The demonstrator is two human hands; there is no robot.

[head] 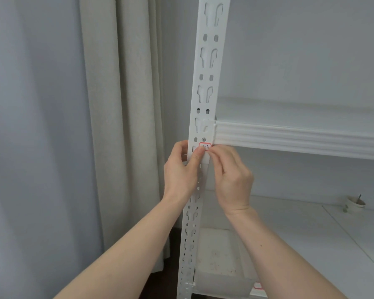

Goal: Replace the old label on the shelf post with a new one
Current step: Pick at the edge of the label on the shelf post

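Shelf post: white slotted upright, runs top to bottom mid-frame, curtain behind it to the left. Shelf beam joins the post from the right.

Your left hand wraps the post's left edge just below the beam joint, fingers curled behind, thumb flat across the post face with its tip on the label. Not spread wide; it's closed around the post.

Your right hand sits just right of the post, fingers bunched narrow, tips pinched at the label's right edge. Can't tell if the edge is lifted or stuck down.

Label: small, white, red border, handwritten marks, on the post face right under the beam joint, partly covered by your thumb.

Containers: translucent bin right of the post near its foot, bottom looks stained, contents unclear. Small cup far right of the post on the lower shelf, thin stick standing in it.
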